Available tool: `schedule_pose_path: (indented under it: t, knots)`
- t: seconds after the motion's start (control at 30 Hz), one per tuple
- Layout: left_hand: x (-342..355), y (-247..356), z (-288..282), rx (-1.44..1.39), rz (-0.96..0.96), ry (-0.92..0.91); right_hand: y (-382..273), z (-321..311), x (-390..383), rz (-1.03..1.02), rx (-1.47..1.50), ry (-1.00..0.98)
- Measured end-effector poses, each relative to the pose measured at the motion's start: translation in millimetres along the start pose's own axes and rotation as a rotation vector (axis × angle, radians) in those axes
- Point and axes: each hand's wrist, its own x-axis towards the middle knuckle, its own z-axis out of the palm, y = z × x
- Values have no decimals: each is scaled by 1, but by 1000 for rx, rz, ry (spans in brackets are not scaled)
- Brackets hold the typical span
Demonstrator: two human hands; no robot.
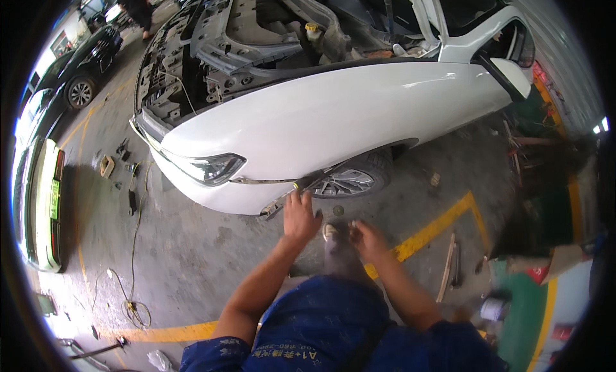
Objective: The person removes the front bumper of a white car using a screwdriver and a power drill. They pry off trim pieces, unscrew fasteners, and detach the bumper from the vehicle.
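Note:
A white car's front fender (301, 118) curves across the middle, with the headlight (215, 168) at its left end. My left hand (300, 215) reaches up to the fender's lower edge, just ahead of the front wheel (344, 181). Its fingers are stretched out, the thumb apart, and the fingertips lie by a small yellow spot on the edge. Below them, the end of the white bumper (221, 202) shows a gap from the fender. My right hand (367, 241) is over the floor beside my knee, fingers curled together; anything inside them is hidden.
The engine bay (256, 44) lies uncovered. Cables (136, 311) and small parts are on the floor at left, near another parked car (48, 205). A wooden stick (446, 267) and a white can (494, 309) lie at right. Another person (136, 6) stands far left.

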Motion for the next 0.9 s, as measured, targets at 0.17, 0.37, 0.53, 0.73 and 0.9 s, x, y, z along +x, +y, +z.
schedule_pose_path:
  t: [0.17,0.37,0.53,0.73,0.9]
  knots:
    - [66,-5,48,315,-148,-169,-42,-37,159,181,-10,-45]
    - [79,-11,72,605,-217,-185,-39,-6,240,277,154,2]
    - [89,4,72,634,-181,-382,9,10,284,312,458,-171]
    - [88,1,57,552,-256,-461,12,30,264,294,376,-45]
    - [55,-58,10,663,-215,-427,8,28,258,283,281,-4]
